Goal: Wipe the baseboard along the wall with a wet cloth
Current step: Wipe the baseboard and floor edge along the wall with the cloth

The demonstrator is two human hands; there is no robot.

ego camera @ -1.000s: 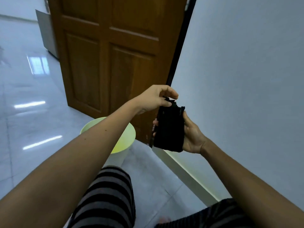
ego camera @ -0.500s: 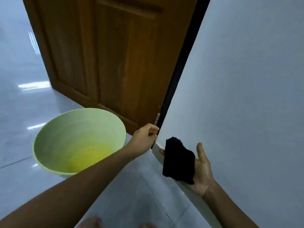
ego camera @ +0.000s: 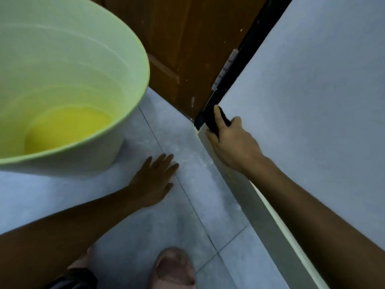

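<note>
The pale baseboard (ego camera: 256,207) runs along the foot of the grey wall, from the door frame down to the lower right. My right hand (ego camera: 233,142) presses a black cloth (ego camera: 212,119) against the baseboard's far end, right at the door frame; most of the cloth is hidden under the fingers. My left hand (ego camera: 154,180) lies flat on the floor tiles, fingers spread, holding nothing, to the left of the baseboard.
A light green bucket (ego camera: 133,59) with yellowish water stands on the floor at the upper left, close to my left hand. A brown wooden door (ego camera: 187,49) is behind it, with a black frame (ego camera: 243,53). My foot (ego camera: 173,270) is at the bottom.
The view has dropped low towards the floor. My right hand carried the cloth down onto the baseboard's end. My left hand let go of the cloth and came down flat on the floor.
</note>
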